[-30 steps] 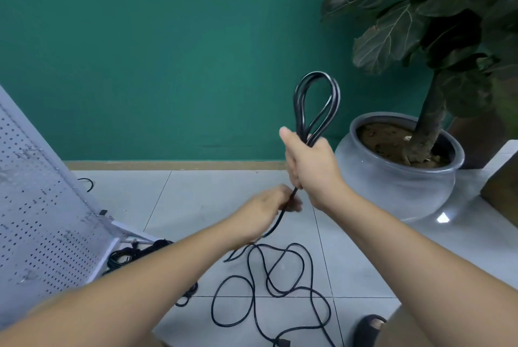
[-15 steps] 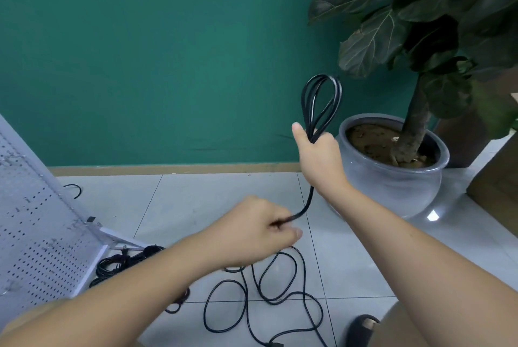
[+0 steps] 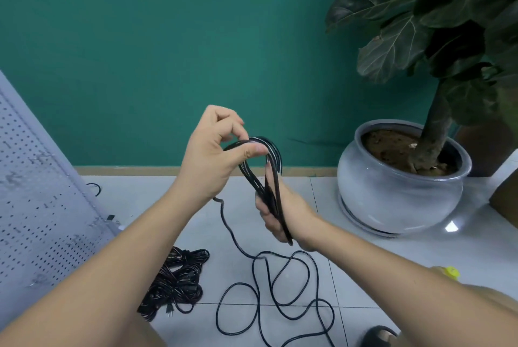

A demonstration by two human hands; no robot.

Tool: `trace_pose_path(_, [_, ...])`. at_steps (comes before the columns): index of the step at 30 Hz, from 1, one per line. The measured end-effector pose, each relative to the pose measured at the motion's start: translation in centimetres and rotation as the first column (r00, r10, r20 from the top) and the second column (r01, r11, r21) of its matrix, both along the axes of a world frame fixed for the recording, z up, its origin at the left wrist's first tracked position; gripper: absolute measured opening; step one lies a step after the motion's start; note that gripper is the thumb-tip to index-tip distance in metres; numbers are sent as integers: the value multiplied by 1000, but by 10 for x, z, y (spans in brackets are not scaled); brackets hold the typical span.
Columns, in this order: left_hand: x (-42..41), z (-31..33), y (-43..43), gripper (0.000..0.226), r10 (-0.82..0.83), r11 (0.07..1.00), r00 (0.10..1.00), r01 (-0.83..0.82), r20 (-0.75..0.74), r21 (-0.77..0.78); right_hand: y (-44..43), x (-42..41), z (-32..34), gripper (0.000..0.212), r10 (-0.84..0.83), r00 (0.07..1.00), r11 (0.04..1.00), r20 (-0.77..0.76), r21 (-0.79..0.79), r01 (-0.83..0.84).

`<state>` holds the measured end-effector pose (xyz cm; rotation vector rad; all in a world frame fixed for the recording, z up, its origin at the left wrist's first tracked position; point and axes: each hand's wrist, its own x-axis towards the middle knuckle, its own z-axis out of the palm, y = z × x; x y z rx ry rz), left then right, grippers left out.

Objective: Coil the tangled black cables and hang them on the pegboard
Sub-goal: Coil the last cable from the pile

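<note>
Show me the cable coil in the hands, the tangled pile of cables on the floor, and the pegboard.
cable coil (image 3: 273, 206), head view, bunched strands below the loop.
tangled pile of cables (image 3: 176, 282), head view, middle of the heap.
pegboard (image 3: 33, 206), head view, its perforated face.

My left hand (image 3: 208, 156) is raised mid-frame, thumb and forefinger pinching the top of the cable loops (image 3: 276, 150). My right hand (image 3: 283, 206), just below-right, grips their lower end, both forearms entering from the bottom corners.
</note>
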<state>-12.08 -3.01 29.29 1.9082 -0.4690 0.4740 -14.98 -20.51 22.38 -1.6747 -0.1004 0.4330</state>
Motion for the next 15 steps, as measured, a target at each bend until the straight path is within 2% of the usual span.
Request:
trace_pose_path(3, [8, -5, 2, 33, 18, 999, 1000, -18, 7, 38, 5, -7, 7, 92, 15, 997, 999, -76, 44, -11])
trace_pose_path(5, [13, -10, 1, 36, 31, 998, 999, -31, -5, 49, 5, -10, 13, 94, 19, 994, 992, -106, 127, -5])
trace_pose_path(8, [17, -11, -4, 40, 16, 999, 990, -22, -142, -44, 3, -13, 22, 93, 45, 996, 982, -75, 186, -30])
trace_pose_path(11, [15, -11, -10, 45, 5, 997, 971, -24, -237, -78, 0, -15, 20, 88, 109, 992, 994, 66, 7, -110])
trace_pose_path(15, [9, -7, -17, 54, 10, 998, 958, -26, -287, -52, -1, -16, 15, 61, 135, 957, 972, 257, -224, -77])
